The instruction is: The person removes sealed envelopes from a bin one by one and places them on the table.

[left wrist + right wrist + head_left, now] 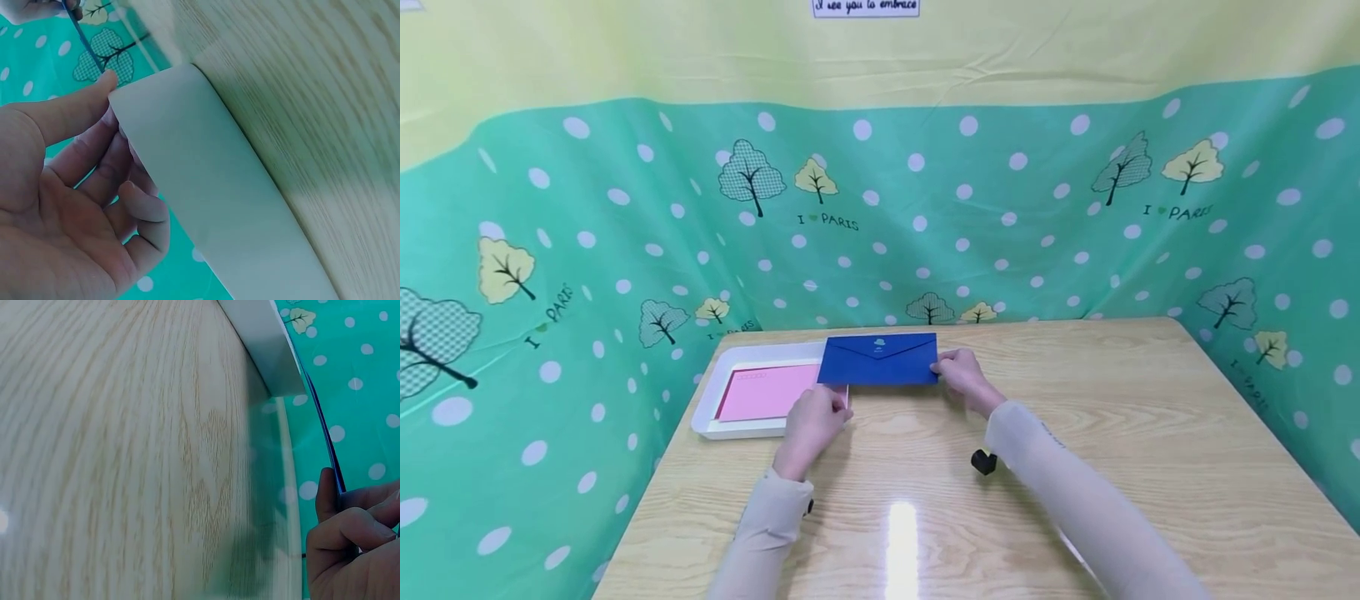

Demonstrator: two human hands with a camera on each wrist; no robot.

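In the head view my right hand [966,377] pinches the right edge of a blue envelope [877,371] with a pointed flap and a small pale print. The envelope hangs tilted over the right end of a white tray [706,412]. A pink envelope [775,392] with a row of small boxes lies in the tray, a darker red edge showing beside it. By the tray's right front corner is my left hand [812,425], fingers bent. Left wrist view: the thumb and fingers of my left hand [81,181] meet at the tray's rim [187,150]; their grip is hidden.
A light wooden table [1112,417] carries the tray at its back left. Behind and at both sides hangs a green and yellow curtain [917,217] with white dots and trees. Beside the right sleeve is a small black object [983,461].
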